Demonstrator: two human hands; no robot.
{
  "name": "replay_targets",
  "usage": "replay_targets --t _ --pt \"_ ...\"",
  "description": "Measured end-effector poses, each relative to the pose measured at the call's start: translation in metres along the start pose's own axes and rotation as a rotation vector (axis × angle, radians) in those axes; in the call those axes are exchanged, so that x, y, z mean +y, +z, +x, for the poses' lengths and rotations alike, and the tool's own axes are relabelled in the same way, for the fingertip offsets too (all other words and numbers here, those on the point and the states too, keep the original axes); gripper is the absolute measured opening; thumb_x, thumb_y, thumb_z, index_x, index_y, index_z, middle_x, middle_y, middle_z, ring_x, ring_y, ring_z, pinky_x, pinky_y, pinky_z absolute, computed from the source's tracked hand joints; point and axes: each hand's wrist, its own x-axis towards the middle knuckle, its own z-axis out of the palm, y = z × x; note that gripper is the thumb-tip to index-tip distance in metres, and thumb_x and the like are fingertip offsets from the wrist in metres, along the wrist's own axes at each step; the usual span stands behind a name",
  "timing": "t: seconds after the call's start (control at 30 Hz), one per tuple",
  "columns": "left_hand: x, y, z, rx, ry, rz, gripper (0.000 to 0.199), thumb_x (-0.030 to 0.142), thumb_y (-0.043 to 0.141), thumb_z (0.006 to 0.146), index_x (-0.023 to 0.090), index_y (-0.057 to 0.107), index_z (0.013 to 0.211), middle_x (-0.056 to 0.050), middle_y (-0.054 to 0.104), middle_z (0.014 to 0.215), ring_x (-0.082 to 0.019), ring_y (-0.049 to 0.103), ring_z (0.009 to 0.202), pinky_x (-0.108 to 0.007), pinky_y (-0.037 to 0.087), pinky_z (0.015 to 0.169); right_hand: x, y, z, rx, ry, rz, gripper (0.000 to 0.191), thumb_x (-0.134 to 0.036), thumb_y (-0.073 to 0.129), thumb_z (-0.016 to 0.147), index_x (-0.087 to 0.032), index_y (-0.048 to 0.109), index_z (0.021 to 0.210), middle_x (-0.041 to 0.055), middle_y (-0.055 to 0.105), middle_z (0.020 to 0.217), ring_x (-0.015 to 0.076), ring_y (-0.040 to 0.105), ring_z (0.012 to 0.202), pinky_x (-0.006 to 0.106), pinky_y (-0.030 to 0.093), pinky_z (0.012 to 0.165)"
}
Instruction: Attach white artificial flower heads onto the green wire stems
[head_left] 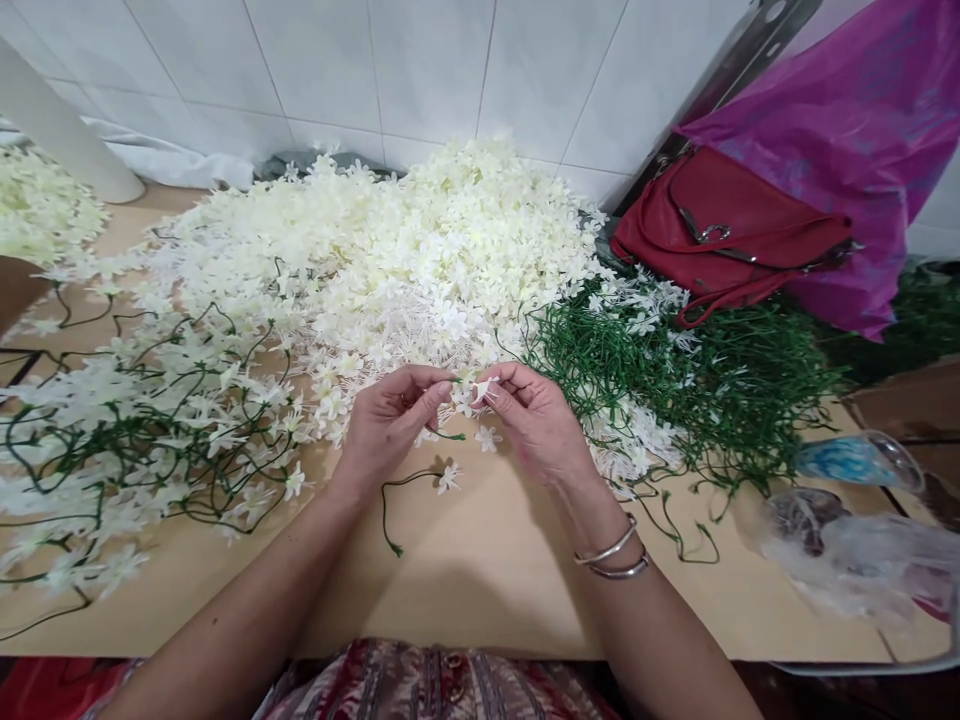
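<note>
My left hand [397, 420] pinches a green plastic stem [448, 434], whose end shows below the fingers. Close beside it, my right hand [536, 415] holds a small white artificial flower [484, 390] between thumb and fingertips. The two hands nearly meet above the table. Just below them lies a green stem with a white flower on its end [448, 478]. Behind the hands rises a large heap of loose white flowers [465, 220]. Green stems [600, 350] are piled to the right, and stems with flowers on them [187, 430] to the left.
A red handbag [750, 225] and a purple bag [840, 130] sit at the back right. Near the right edge of the wooden table [465, 580] are a blue-patterned cup [855, 462] lying on its side and a clear plastic bag [862, 560]. A white pipe [67, 120] stands back left.
</note>
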Motion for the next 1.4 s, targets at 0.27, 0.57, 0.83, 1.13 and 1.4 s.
replay_targets --t 0.27,0.57,0.83,1.13,1.4 --pt "-0.004 0.000 -0.002 -0.049 0.081 0.072 0.015 0.032 0.078 0.091 0.022 0.083 0.101 0.000 0.073 0.073 -0.009 0.057 0.051 -0.021 0.047 0.049 -0.002 0.004 -0.003 -0.004 0.078 0.014 0.030 -0.045 0.092 0.073 -0.024 0.077 0.086 -0.0011 0.072 0.074 0.0144 0.063 0.069 0.029 0.052 0.072" --pt "-0.004 -0.001 -0.003 -0.059 0.063 0.081 0.016 0.033 0.077 0.091 0.019 0.080 0.097 0.000 0.071 0.070 -0.009 0.058 0.053 -0.021 0.047 0.050 -0.004 0.004 -0.003 0.006 0.092 0.000 0.033 -0.047 0.093 0.070 -0.023 0.076 0.086 -0.0010 0.073 0.074 0.0144 0.064 0.069 0.028 0.053 0.070" --pt "0.001 0.001 0.000 -0.102 0.007 -0.036 0.021 0.039 0.080 0.088 0.018 0.079 0.091 -0.001 0.073 0.074 -0.010 0.062 0.057 -0.021 0.054 0.054 -0.004 0.004 -0.003 0.024 0.101 -0.001 0.034 -0.046 0.095 0.068 -0.023 0.074 0.082 -0.0016 0.071 0.072 0.0144 0.065 0.066 0.028 0.055 0.068" --pt "-0.012 0.003 0.002 -0.179 -0.065 -0.113 0.036 0.052 0.078 0.089 0.017 0.070 0.090 -0.001 0.073 0.070 -0.015 0.073 0.062 -0.027 0.061 0.065 0.006 0.005 0.000 0.020 0.159 0.016 0.038 -0.047 0.096 0.064 -0.022 0.072 0.079 -0.0022 0.068 0.070 0.0140 0.063 0.065 0.026 0.052 0.063" --pt "-0.018 0.005 0.002 -0.178 -0.068 -0.121 0.036 0.052 0.077 0.091 0.017 0.069 0.090 0.000 0.071 0.068 -0.015 0.074 0.064 -0.026 0.061 0.066 0.020 0.005 0.004 0.029 0.173 0.091 0.037 -0.044 0.097 0.064 -0.022 0.072 0.079 -0.0028 0.068 0.070 0.0121 0.060 0.065 0.023 0.049 0.062"
